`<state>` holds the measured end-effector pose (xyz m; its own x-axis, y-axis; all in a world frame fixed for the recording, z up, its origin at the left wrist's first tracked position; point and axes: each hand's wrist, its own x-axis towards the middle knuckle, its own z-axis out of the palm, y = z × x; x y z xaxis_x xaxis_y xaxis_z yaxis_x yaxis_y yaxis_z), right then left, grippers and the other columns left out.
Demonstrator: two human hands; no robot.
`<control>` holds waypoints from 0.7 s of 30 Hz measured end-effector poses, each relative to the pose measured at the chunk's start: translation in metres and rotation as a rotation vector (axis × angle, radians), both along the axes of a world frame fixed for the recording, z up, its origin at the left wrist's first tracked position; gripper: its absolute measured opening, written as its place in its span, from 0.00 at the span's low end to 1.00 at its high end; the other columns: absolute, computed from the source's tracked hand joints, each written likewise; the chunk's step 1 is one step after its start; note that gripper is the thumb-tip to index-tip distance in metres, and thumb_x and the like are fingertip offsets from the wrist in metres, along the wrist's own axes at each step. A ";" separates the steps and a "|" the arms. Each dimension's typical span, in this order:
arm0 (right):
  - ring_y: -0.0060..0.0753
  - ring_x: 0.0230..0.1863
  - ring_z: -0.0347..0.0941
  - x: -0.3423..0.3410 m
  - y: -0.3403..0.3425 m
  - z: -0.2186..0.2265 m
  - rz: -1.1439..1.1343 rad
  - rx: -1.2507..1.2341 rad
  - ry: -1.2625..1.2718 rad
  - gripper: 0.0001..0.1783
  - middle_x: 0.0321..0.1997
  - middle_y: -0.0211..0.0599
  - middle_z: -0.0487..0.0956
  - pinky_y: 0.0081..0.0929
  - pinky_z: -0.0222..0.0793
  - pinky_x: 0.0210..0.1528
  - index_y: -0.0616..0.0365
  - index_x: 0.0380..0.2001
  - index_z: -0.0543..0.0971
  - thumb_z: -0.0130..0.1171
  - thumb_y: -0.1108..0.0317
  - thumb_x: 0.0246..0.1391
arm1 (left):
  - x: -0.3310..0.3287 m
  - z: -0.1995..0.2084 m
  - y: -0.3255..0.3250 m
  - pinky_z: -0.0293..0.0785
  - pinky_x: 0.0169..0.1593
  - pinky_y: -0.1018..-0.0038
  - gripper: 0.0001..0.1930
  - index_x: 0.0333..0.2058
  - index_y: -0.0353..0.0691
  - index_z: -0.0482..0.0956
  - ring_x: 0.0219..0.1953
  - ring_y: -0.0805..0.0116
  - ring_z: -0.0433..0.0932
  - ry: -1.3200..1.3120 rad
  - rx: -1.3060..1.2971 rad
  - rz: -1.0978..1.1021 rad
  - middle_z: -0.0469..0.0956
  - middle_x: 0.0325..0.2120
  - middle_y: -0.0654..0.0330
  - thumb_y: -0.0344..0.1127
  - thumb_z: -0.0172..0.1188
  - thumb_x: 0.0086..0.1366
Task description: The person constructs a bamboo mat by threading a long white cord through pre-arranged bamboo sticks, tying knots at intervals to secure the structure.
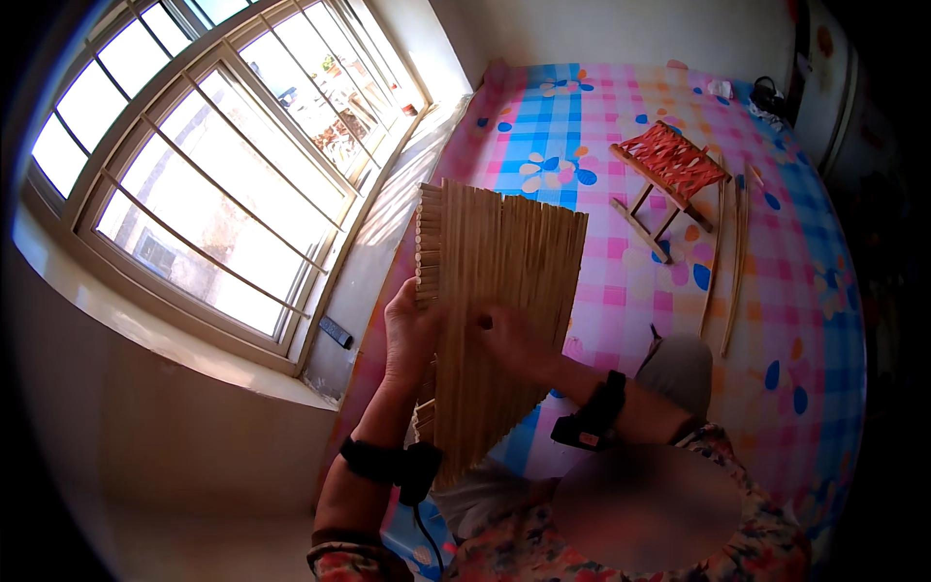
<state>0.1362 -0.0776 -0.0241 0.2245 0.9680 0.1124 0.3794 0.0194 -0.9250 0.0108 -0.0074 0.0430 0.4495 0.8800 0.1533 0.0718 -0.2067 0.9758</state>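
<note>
Fingers of the left hand [409,332] clasp the stick panel [506,254], probably steadying it; whether the right hand [516,344] grips, I can't tell.

Over my feed, the slatted panel [509,257] reads straw-brown. I see pink, blue and white checks with flowers on the cloth [640,92], and an orange-red stool seat [671,160].
</note>
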 end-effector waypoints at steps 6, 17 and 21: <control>0.30 0.31 0.75 0.034 -0.002 -0.003 0.214 0.018 1.109 0.13 0.36 0.36 0.78 0.31 0.71 0.37 0.61 0.36 0.76 0.54 0.62 0.55 | -0.003 0.008 -0.002 0.74 0.38 0.79 0.12 0.39 0.31 0.75 0.34 0.79 0.75 0.004 -0.032 0.047 0.79 0.32 0.62 0.23 0.57 0.55; 0.18 0.27 0.69 0.033 -0.015 0.064 0.224 0.632 0.247 0.12 0.23 0.28 0.72 0.21 0.66 0.35 0.62 0.25 0.77 0.55 0.66 0.58 | -0.002 0.016 -0.009 0.73 0.34 0.79 0.11 0.39 0.30 0.75 0.30 0.79 0.75 0.001 -0.034 0.057 0.78 0.29 0.62 0.26 0.57 0.55; 0.18 0.27 0.68 0.008 -0.002 0.076 0.339 0.858 0.459 0.12 0.20 0.28 0.71 0.21 0.66 0.34 0.62 0.23 0.77 0.54 0.67 0.58 | -0.003 0.006 -0.003 0.71 0.32 0.79 0.10 0.37 0.31 0.75 0.29 0.80 0.73 0.043 0.121 0.107 0.77 0.28 0.62 0.28 0.59 0.56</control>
